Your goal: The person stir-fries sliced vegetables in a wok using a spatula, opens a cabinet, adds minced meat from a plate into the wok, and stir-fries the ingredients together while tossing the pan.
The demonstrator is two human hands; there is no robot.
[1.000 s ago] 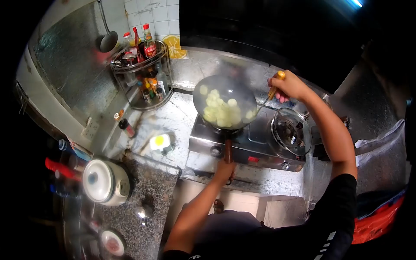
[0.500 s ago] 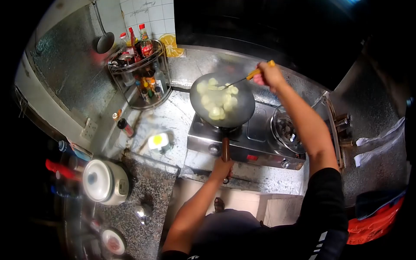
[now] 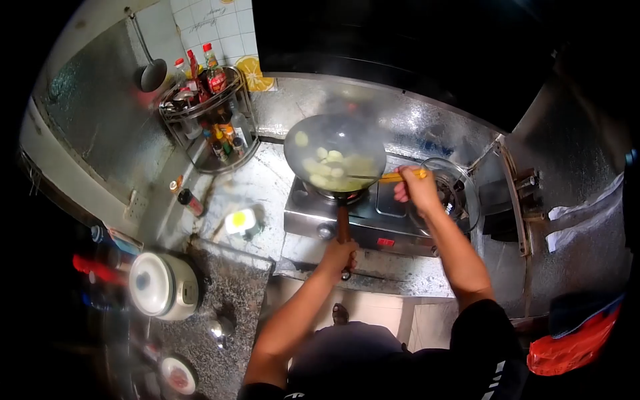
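Note:
A dark wok [image 3: 320,130] with a brown handle [image 3: 343,223] sits over the left burner of the stove. My left hand [image 3: 340,257] is wrapped round the end of that handle. Pale, round slices of food [image 3: 333,170] lie mostly in the near half of the wok, under steam. My right hand [image 3: 417,190] grips the yellow handle of a spatula [image 3: 393,177] at the wok's right side. The spatula's thin dark shaft reaches in over the rim, and its head is hidden among the slices.
A glass lid [image 3: 460,193] rests on the right of the steel stove [image 3: 303,217]. Bottles fill a corner rack [image 3: 207,107] at the back left. Nearer left are a sauce bottle [image 3: 190,202], a rice cooker [image 3: 163,283] and a small plate [image 3: 179,375]. A ladle [image 3: 153,75] hangs on the wall.
My right hand has come down toward me with the spatula, from the wok's far side to its near right. The slices have shifted toward the near side. My left hand stays on the handle.

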